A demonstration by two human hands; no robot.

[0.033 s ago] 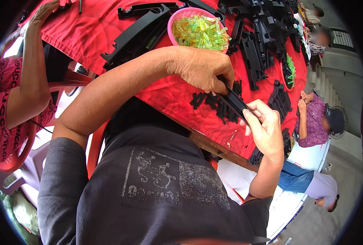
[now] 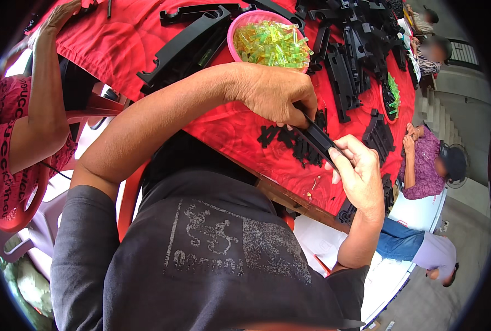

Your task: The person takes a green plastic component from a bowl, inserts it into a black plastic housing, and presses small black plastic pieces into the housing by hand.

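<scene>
A long narrow black plastic piece [image 2: 319, 138] with a channel along its length is held slantwise between my hands, above the red-covered table. My left hand [image 2: 281, 96] is closed round its far end, and the curled fingers hide that end. At the nearer, right end my right hand [image 2: 361, 174] pinches it between thumb and fingers. Under and behind the piece lie several small black plastic parts [image 2: 306, 150] on the cloth. Just beyond my left hand stands a pink basket [image 2: 232, 34] full of clear yellow-green small pieces [image 2: 275, 45].
Long black plastic bars [image 2: 187, 47] lie at the far left of the red tablecloth [image 2: 121, 41], with a heap of black parts [image 2: 361, 41] at the far right. A second basket holds green pieces [image 2: 393, 91]. Co-workers sit at left and right, one in a purple top [image 2: 426, 163].
</scene>
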